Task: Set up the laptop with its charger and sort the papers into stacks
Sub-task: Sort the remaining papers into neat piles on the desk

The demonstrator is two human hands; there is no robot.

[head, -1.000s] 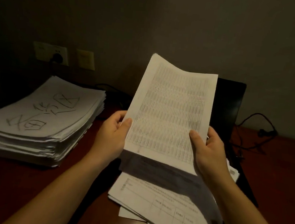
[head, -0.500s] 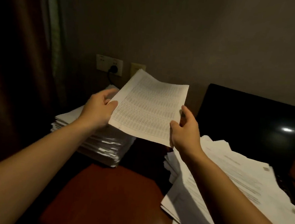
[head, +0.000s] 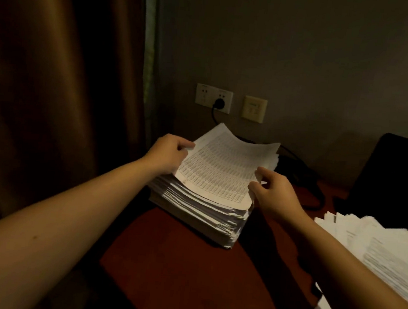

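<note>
The printed sheet (head: 223, 171), white and covered with dense table rows, lies on top of the tall paper stack (head: 200, 213) at the far left of the red-brown desk (head: 176, 262). Its far edge curls upward. The left hand (head: 170, 155) pinches the sheet's left edge. The right hand (head: 274, 195) has thumb and fingers slightly apart at the sheet's right corner. A looser pile of papers (head: 374, 253) lies well apart at the right, in front of the dark laptop (head: 393, 180).

Both bare arms reach forward; the left hand (head: 169, 155) and right hand (head: 274, 193) each pinch with curled fingers.
</note>
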